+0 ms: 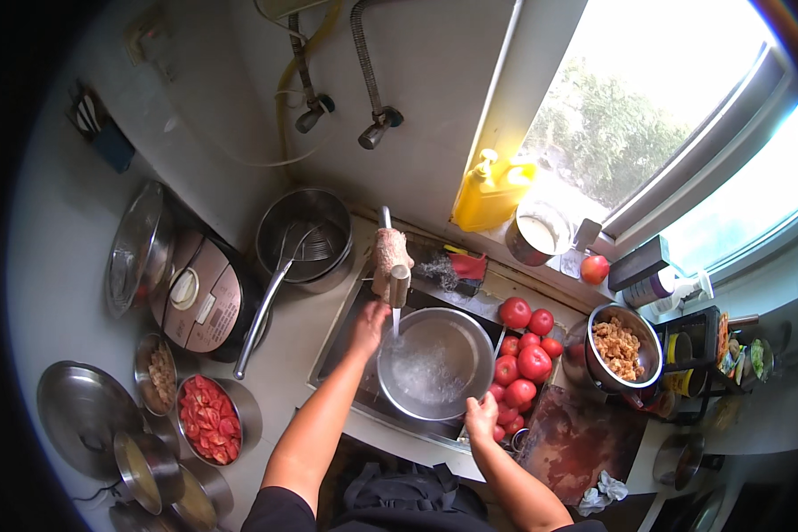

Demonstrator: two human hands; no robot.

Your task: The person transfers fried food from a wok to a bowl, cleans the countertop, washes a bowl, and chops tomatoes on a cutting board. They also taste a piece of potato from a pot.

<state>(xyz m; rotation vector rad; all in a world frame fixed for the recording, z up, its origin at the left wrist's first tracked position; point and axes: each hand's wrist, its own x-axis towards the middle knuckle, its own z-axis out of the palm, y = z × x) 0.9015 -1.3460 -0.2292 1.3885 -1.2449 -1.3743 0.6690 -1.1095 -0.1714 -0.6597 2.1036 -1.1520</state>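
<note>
A steel basin (462,392) with clear, rippling water in it sits over the sink (352,352). My right hand (481,417) grips its near right rim, thumb up against the edge. From the faucet (399,286), a stream of water (396,322) falls into the basin at the far left. A pinkish textured cloth is wrapped around the faucet's neck (391,253). My left hand (371,326) reaches up beside the faucet outlet, left of the basin; its fingertips are partly hidden, so its hold is unclear. Several red tomatoes (534,362) are piled just right of the basin.
Left of the sink stand a pot of cut tomatoes (209,419), a rice cooker (206,292) and a steel pot with a whisk (306,233). To the right are a bowl of brown crumbly food (618,349) and a stained cutting board (578,439). Yellow jugs (482,196) stand by the window.
</note>
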